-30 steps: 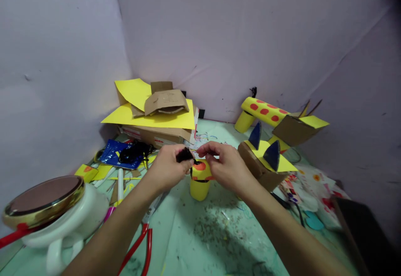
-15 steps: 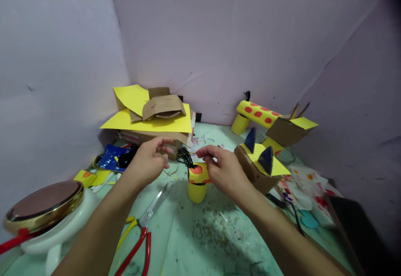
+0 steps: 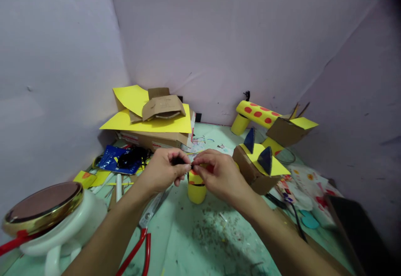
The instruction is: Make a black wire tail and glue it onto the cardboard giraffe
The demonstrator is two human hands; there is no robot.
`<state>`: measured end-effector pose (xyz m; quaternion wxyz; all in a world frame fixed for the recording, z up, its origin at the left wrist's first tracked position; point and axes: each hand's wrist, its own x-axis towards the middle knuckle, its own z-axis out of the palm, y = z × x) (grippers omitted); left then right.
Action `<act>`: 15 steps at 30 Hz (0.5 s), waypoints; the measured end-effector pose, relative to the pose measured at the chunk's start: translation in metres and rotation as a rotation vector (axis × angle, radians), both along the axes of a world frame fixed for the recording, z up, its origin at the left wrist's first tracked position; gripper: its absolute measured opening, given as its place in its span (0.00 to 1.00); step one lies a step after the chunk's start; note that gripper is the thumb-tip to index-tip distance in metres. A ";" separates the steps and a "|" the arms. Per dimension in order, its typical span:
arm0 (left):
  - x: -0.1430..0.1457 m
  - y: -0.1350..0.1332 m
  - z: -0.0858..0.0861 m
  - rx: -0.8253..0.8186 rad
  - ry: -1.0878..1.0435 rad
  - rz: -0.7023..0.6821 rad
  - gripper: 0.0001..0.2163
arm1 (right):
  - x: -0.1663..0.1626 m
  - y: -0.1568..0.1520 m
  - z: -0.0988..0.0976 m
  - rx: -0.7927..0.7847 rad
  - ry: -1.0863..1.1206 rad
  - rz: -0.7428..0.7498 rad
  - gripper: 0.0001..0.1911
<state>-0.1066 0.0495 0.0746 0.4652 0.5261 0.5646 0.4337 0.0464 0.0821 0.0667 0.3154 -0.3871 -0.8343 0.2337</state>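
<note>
A small yellow paper tube with orange spots stands upright on the green table, with a black yarn tuft at its top. My left hand is closed in a pinch on the tuft. My right hand meets it from the right, fingers pinched at the tube's top edge and covering the upper part of the tube.
Red-handled scissors lie below my left arm. A white stand with a gold-rimmed disc sits front left. Yellow paper on cardboard boxes is behind; a cardboard head with blue ears and a spotted yellow tube figure stand at the right.
My left hand let go of the tuft and drew away half a second ago, then came back and pinched it again. My right hand closed in over the tube's top.
</note>
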 end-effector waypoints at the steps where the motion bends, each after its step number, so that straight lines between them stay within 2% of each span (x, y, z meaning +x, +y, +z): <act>1: -0.001 -0.001 0.001 -0.020 0.039 0.007 0.02 | 0.000 0.001 0.000 0.002 -0.004 -0.001 0.09; 5: -0.005 -0.004 0.001 -0.066 0.204 0.040 0.02 | -0.001 0.001 -0.001 -0.005 -0.015 -0.021 0.09; 10: -0.009 -0.002 -0.001 -0.063 0.270 0.017 0.02 | -0.005 0.001 0.002 -0.057 -0.022 -0.070 0.08; 15: -0.018 -0.004 0.009 -0.009 0.412 -0.017 0.03 | -0.008 0.001 0.007 -0.140 -0.065 -0.137 0.07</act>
